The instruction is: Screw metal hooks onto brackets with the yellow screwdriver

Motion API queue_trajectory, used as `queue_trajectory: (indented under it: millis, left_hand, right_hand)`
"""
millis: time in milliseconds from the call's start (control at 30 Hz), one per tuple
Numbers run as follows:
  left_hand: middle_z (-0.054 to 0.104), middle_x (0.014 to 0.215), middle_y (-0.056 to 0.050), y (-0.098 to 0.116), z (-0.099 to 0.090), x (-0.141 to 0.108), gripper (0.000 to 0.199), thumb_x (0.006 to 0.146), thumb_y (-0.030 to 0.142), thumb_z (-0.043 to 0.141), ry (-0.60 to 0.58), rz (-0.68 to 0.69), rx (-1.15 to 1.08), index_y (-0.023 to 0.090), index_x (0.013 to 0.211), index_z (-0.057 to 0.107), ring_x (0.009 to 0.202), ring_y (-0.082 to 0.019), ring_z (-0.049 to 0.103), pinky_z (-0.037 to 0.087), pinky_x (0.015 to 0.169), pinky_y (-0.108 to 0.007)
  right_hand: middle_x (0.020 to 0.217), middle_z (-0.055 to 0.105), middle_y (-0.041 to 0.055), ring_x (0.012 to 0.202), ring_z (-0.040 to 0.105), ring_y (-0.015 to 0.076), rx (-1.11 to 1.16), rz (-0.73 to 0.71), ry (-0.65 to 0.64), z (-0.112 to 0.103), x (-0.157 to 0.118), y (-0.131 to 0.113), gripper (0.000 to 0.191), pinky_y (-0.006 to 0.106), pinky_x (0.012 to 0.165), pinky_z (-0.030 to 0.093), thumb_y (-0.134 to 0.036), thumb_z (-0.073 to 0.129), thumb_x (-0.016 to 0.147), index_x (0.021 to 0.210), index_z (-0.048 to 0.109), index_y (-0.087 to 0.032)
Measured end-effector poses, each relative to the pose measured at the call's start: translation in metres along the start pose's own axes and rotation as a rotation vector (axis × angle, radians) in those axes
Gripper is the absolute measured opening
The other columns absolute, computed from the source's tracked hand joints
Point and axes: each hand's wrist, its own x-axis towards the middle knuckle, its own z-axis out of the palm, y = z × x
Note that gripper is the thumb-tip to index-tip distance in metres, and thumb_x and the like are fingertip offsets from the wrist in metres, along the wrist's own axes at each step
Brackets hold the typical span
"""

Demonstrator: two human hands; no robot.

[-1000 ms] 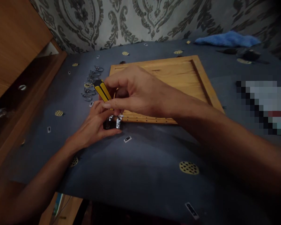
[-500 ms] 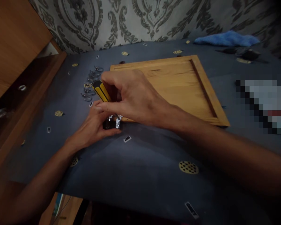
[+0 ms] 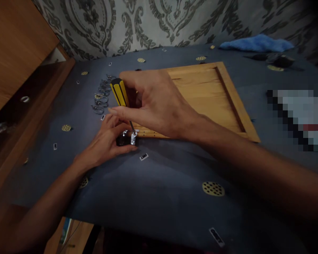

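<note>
The right hand (image 3: 159,104) pinches a screwdriver (image 3: 119,93) by its ribbed yellow-and-black handle, the tilted steel shaft reaching down to a shiny, curved metal fitting (image 3: 133,139) at the near left edge of a wooden panel (image 3: 231,95). That panel is smooth, warm-grained and rimmed, small dark holes dotting its near side; the right hand hides its left part. The left hand (image 3: 104,141) curves thumb and fingers apart around the fitting; whether it grips, I cannot tell. Beyond it, looped metal hooks (image 3: 101,103) line the pineapple-printed table (image 3: 169,183). Farther back lie a fluffy blue cloth (image 3: 257,44) and an indistinct dark object (image 3: 283,60).
</note>
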Motion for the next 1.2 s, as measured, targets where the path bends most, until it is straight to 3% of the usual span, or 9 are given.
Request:
queue_trajectory:
  millis: [133, 300, 500, 700, 867, 1067, 1200]
  left_hand:
    - [0.068, 0.124, -0.011, -0.001, 0.001, 0.0, 0.042, 0.093, 0.058, 0.078, 0.003, 0.007, 0.013, 0.022, 0.115, 0.075, 0.128, -0.036, 0.058, 0.048, 0.114, -0.057]
    - [0.067, 0.124, -0.01, -0.001, 0.003, -0.001, 0.046, 0.095, 0.061, 0.075, 0.025, 0.031, 0.048, 0.02, 0.116, 0.075, 0.126, -0.034, 0.058, 0.049, 0.112, -0.054]
    - [0.067, 0.127, -0.011, -0.002, 0.003, 0.0, 0.048, 0.095, 0.064, 0.075, 0.03, 0.053, 0.044, 0.02, 0.115, 0.075, 0.129, -0.035, 0.057, 0.049, 0.113, -0.054]
    - [0.066, 0.128, -0.011, -0.003, 0.004, -0.001, 0.045, 0.093, 0.061, 0.077, 0.04, 0.046, 0.03, 0.021, 0.114, 0.074, 0.131, -0.036, 0.056, 0.049, 0.115, -0.056]
    - [0.065, 0.132, -0.01, -0.002, 0.001, -0.002, 0.044, 0.092, 0.059, 0.079, 0.016, 0.017, 0.017, 0.023, 0.117, 0.073, 0.137, -0.038, 0.053, 0.047, 0.118, -0.058]
    - [0.065, 0.13, -0.01, 0.001, 0.0, -0.001, 0.043, 0.093, 0.056, 0.079, 0.021, 0.023, 0.012, 0.023, 0.121, 0.074, 0.135, -0.037, 0.054, 0.048, 0.118, -0.057]
    - [0.067, 0.127, -0.008, 0.001, 0.001, 0.0, 0.045, 0.092, 0.056, 0.079, 0.031, 0.023, 0.025, 0.025, 0.124, 0.074, 0.131, -0.036, 0.056, 0.048, 0.118, -0.057]
  right_hand:
    - [0.078, 0.055, -0.0043, 0.073, 0.045, 0.0124, -0.01, -0.026, -0.016, 0.002, 0.0, 0.001, 0.044, 0.031, 0.073, 0.033, -0.029, 0.076, 0.093, 0.072, 0.039, -0.023]
    - [0.082, 0.058, -0.0036, 0.079, 0.052, 0.0152, -0.065, -0.015, -0.021, 0.004, 0.0, 0.003, 0.03, 0.029, 0.075, 0.036, -0.028, 0.077, 0.094, 0.081, 0.05, -0.022]
    - [0.081, 0.056, -0.0043, 0.076, 0.046, 0.0119, -0.034, -0.031, -0.035, 0.005, 0.001, 0.004, 0.04, 0.03, 0.075, 0.032, -0.02, 0.079, 0.093, 0.072, 0.044, -0.02]
    - [0.08, 0.057, -0.0042, 0.074, 0.045, 0.0117, -0.103, -0.062, -0.057, 0.001, 0.001, 0.003, 0.034, 0.029, 0.073, 0.032, -0.027, 0.079, 0.095, 0.076, 0.051, -0.019]
    - [0.08, 0.058, -0.0048, 0.073, 0.047, 0.0104, -0.191, -0.039, -0.157, -0.007, 0.004, 0.002, 0.036, 0.03, 0.071, 0.033, -0.035, 0.08, 0.094, 0.076, 0.054, -0.019]
    - [0.081, 0.061, -0.0051, 0.073, 0.052, 0.0081, -0.055, -0.091, -0.262, -0.02, 0.003, 0.008, 0.029, 0.027, 0.066, 0.039, -0.034, 0.074, 0.096, 0.077, 0.059, -0.019]
    - [0.094, 0.07, -0.005, 0.075, 0.059, 0.0063, 0.122, -0.121, -0.367, -0.03, 0.002, 0.009, 0.011, 0.021, 0.064, 0.045, -0.029, 0.072, 0.097, 0.092, 0.072, -0.02]
